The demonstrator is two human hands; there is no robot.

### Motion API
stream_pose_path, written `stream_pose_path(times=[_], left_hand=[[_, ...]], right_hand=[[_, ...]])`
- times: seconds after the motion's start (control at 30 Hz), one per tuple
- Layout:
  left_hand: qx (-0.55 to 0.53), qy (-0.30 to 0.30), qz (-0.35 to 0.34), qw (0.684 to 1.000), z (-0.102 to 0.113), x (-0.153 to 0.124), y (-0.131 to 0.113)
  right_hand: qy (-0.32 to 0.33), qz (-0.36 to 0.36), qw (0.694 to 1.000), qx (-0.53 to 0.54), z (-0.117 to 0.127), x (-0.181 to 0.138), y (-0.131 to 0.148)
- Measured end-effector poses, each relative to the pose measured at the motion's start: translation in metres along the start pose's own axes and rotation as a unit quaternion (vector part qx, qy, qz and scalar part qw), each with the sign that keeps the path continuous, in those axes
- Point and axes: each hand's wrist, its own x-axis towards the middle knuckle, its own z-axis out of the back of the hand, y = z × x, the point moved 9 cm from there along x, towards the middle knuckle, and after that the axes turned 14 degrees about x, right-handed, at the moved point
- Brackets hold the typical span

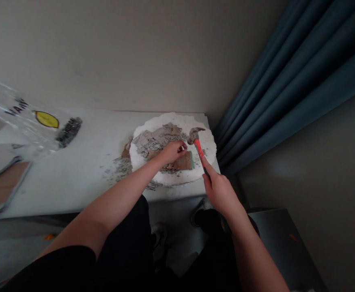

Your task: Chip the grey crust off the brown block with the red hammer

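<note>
My right hand [221, 190] is wrapped around the handle of a claw hammer [198, 147] with a red and black grip. The metal head is raised at the right part of a round white slab [206, 162] with a ragged rim. Over a brown flat piece with a green edge [185, 161], my left hand [173, 152] has its fingers pinched together. Whatever lies between those fingertips is too small to make out. Cracked grey-brown fragments [155, 140] cover the slab's middle and left, partly hidden by my left hand.
A white table [86, 174] carries the slab, with grey crumbs [119, 170] to its left. A clear plastic bag [28, 115] with dark contents lies further left, near a brown panel with a grey edge [5, 186]. Blue curtains [271, 89] hang at the right.
</note>
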Motion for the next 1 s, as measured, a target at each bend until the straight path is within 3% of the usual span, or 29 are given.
stream_pose_path(times=[0.27,0.5,1.0], left_hand=[[0.023,-0.016,-0.001,1.000,-0.002,0.002,0.000],[0.011,-0.013,0.002,1.000,-0.004,0.003,0.004],[-0.005,-0.017,-0.005,1.000,-0.008,0.003,0.004]], right_hand=[[0.005,0.026,0.998,0.063,0.003,-0.013,0.015],[0.016,0.010,1.000,-0.003,-0.009,-0.010,0.013],[0.027,-0.004,0.999,-0.029,-0.012,-0.005,0.013]])
